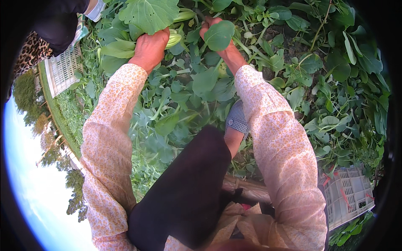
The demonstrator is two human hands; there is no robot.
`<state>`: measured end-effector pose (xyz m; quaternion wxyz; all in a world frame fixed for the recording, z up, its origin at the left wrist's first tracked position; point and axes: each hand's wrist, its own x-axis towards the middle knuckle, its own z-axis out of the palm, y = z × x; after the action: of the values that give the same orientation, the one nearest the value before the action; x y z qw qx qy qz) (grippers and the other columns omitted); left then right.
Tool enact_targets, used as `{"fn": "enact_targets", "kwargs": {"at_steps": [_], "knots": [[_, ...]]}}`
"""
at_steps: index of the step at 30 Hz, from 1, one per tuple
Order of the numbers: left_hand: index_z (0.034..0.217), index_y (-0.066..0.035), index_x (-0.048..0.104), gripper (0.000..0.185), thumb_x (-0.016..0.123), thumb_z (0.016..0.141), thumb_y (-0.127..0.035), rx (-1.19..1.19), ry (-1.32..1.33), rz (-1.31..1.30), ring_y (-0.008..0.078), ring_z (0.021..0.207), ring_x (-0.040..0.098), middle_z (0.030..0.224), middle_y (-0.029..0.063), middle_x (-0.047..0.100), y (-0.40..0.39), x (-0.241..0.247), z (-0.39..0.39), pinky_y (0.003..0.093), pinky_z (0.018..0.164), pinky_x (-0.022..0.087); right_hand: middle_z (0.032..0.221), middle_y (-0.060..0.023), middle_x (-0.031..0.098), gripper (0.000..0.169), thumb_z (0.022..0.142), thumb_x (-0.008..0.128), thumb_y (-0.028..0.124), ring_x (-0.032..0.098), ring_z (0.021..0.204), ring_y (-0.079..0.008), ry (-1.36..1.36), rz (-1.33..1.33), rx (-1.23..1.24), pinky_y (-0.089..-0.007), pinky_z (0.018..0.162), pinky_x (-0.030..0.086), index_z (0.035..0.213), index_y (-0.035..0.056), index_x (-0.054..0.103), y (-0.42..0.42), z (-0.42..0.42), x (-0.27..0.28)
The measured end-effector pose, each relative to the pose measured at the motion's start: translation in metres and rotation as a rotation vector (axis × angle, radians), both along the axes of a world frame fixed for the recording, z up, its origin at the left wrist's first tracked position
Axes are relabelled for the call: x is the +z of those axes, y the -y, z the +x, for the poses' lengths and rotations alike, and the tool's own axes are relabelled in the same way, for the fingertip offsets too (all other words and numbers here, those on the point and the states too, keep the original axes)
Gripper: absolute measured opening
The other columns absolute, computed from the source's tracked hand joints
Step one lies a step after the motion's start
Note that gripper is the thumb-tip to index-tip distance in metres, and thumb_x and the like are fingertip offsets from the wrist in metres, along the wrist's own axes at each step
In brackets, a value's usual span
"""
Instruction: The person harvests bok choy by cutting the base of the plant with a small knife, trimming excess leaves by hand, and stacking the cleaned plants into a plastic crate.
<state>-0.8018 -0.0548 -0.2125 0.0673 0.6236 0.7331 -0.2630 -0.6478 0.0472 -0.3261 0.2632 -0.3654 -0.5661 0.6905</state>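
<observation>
My left hand [150, 47] grips green-stemmed bok choy [174, 40], its pale stalks jutting out on the right of my fist. A broad leaf with small holes [150, 14] spreads above that hand. Low among the plants, my right hand [228, 52] is partly covered by a rounded leaf [220, 35]. Its fingers curl near a dark, narrow thing at the top, too hidden to name, so I cannot tell what they hold. Between my two arms lie cut or loose leaves [204, 81] over the soil.
White plastic crates stand at the left [64, 70] and lower right [347, 194]. Another person's dark-clothed leg [62, 28] is at the upper left. My checked shoe [237, 117] is planted among the leaves. Taller leafy plants [339, 62] grow along the right.
</observation>
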Motion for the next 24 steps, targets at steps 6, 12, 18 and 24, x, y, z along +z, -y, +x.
{"fn": "enact_targets", "kwargs": {"at_steps": [6,12,18,24], "knots": [[0.121,0.003,0.053,0.052,0.061,0.070,0.009,0.000,0.130,0.023,0.0388,0.089,0.066,0.124,0.0169,0.057,-0.025,-0.010,0.003,0.0472,0.078,0.054,0.081,-0.0119,0.064,0.026,0.083,0.062,0.014,0.058,0.068,-0.0207,-0.323,-0.268,-0.124,-0.0358,0.064,0.048,0.103,-0.0035,0.064,0.004,0.003,-0.049],[0.128,0.005,0.048,0.059,0.058,0.070,0.012,0.107,0.073,0.064,0.0367,0.091,0.066,0.148,0.0091,0.039,0.000,0.032,0.032,0.0454,0.078,0.054,0.079,-0.0078,0.066,0.026,0.092,0.061,0.013,0.059,0.065,-0.0149,0.134,0.103,-0.106,-0.0305,0.060,0.049,0.112,-0.0038,0.062,0.044,0.086,0.021],[0.134,-0.001,0.049,0.063,0.060,0.073,0.010,-0.042,0.237,0.373,0.0298,0.089,0.064,0.146,-0.0019,0.040,0.039,0.094,0.105,0.0398,0.081,0.053,0.082,0.0006,0.067,0.034,0.084,0.077,0.013,0.053,0.062,-0.0032,-0.042,-0.253,-0.397,-0.0204,0.055,0.045,0.113,0.0020,0.063,0.062,0.178,0.073],[0.131,-0.002,0.056,0.072,0.066,0.060,0.007,0.221,1.090,0.288,0.0283,0.134,0.044,0.144,0.0111,0.046,0.049,0.136,0.144,0.0380,0.111,0.035,0.115,-0.0081,0.058,0.072,0.072,0.086,0.014,0.052,0.071,-0.0046,-0.376,-0.248,-0.197,-0.0194,0.062,0.046,0.134,0.0002,0.052,0.060,0.174,0.124]]}}
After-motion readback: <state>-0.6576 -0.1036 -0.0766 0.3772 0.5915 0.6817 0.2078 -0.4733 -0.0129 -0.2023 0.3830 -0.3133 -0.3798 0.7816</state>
